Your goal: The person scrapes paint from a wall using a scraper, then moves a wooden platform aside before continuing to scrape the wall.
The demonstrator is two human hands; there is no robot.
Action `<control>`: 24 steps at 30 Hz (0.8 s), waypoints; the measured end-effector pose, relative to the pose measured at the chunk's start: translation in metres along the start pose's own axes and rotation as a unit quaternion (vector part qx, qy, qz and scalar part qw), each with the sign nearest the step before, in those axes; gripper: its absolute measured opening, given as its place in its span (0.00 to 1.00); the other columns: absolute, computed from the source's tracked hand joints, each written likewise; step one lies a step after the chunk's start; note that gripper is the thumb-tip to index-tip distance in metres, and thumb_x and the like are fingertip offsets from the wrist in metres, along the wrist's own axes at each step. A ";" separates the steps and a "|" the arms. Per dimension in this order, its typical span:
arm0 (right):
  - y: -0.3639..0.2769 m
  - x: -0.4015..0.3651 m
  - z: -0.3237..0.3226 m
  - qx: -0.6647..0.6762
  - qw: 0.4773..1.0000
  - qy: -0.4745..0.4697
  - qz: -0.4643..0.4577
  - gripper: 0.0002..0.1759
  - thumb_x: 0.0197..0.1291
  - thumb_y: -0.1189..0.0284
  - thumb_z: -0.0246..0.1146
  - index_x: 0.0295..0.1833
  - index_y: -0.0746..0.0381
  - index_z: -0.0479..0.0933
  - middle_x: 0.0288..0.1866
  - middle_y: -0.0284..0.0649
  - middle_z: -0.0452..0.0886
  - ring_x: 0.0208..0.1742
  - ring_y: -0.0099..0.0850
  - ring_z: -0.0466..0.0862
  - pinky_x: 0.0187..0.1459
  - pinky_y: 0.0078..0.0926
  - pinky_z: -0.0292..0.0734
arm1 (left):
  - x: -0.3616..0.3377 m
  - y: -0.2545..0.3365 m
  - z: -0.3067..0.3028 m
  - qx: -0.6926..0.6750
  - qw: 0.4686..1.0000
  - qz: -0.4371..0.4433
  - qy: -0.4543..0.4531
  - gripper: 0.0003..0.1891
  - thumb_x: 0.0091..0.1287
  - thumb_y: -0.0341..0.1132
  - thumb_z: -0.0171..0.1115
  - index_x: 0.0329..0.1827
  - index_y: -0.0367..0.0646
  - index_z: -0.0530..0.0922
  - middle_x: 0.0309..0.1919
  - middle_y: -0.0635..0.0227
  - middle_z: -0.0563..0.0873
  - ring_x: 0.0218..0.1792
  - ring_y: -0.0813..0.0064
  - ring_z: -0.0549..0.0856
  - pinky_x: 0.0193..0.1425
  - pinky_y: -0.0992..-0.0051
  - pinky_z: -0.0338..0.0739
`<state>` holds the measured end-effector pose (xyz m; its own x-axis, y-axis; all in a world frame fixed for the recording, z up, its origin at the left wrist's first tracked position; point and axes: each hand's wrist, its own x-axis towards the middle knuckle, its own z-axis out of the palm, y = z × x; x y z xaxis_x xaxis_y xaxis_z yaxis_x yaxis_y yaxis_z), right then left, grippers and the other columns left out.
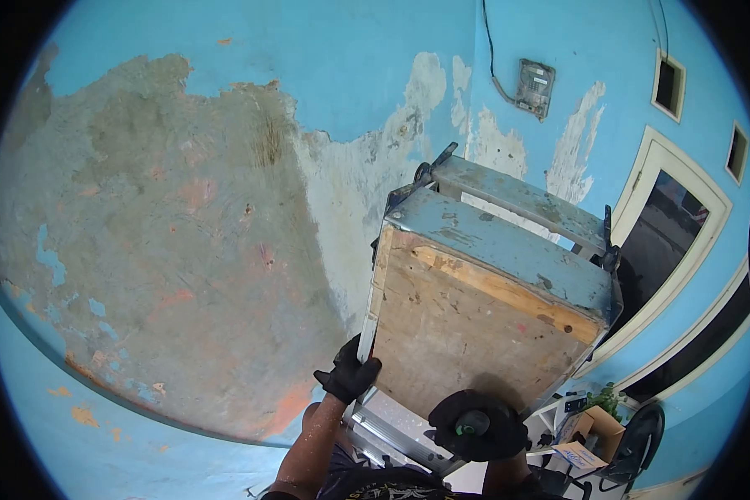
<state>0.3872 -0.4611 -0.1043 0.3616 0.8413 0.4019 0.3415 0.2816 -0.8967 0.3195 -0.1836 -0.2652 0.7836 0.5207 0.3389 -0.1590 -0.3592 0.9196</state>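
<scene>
In front of me stands a tilted platform with a plywood board [467, 325] and a worn blue-grey metal step [508, 242] along its far edge. My left hand [350, 372], in a black glove, is closed around the board's left edge. Near the board's close edge, a round black thing [496, 429] with a green centre is at my right hand. It largely hides that hand, so its fingers cannot be made out, though it appears held. Below the board shows a silver metal rail [400, 442].
A blue wall [367, 58] rises ahead, with a large bare grey patch [167, 217]. An electric meter [535, 88] with a cable hangs on it. At right are a white-framed door [654, 154], a cardboard box [600, 429], a plant and a black chair [642, 442].
</scene>
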 end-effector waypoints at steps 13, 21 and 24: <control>0.004 0.075 0.081 0.003 0.989 0.127 -0.070 0.10 0.54 0.82 0.66 0.42 0.62 0.77 0.41 0.40 0.82 0.44 0.32 0.83 0.48 0.29 0.78 | -0.057 0.177 -0.050 0.149 0.984 0.077 -0.064 0.35 0.67 0.37 0.64 0.76 0.42 0.60 0.65 0.49 0.75 0.62 0.56 0.80 0.59 0.62 0.78; 0.000 0.143 0.117 0.105 0.970 -0.041 -0.214 0.14 0.56 0.73 0.68 0.47 0.65 0.77 0.55 0.49 0.81 0.63 0.47 0.77 0.66 0.43 0.69 | -0.059 0.211 -0.084 0.338 0.924 0.155 0.088 0.29 0.54 0.32 0.71 0.60 0.38 0.72 0.49 0.50 0.82 0.51 0.48 0.83 0.55 0.59 0.78; -0.019 0.167 0.127 0.050 0.946 -0.075 -0.312 0.14 0.54 0.73 0.69 0.47 0.63 0.78 0.55 0.50 0.81 0.64 0.48 0.76 0.68 0.46 0.65 | -0.046 0.236 -0.095 0.380 0.903 0.177 0.090 0.30 0.52 0.32 0.71 0.60 0.42 0.73 0.48 0.53 0.82 0.51 0.50 0.84 0.58 0.59 0.77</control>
<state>0.3305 -0.2676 -0.0434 -0.0127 0.5506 0.8347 0.3607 0.7810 -0.5098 0.1891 -0.2184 -0.0446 0.6429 0.3628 0.6746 0.1320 -0.9200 0.3690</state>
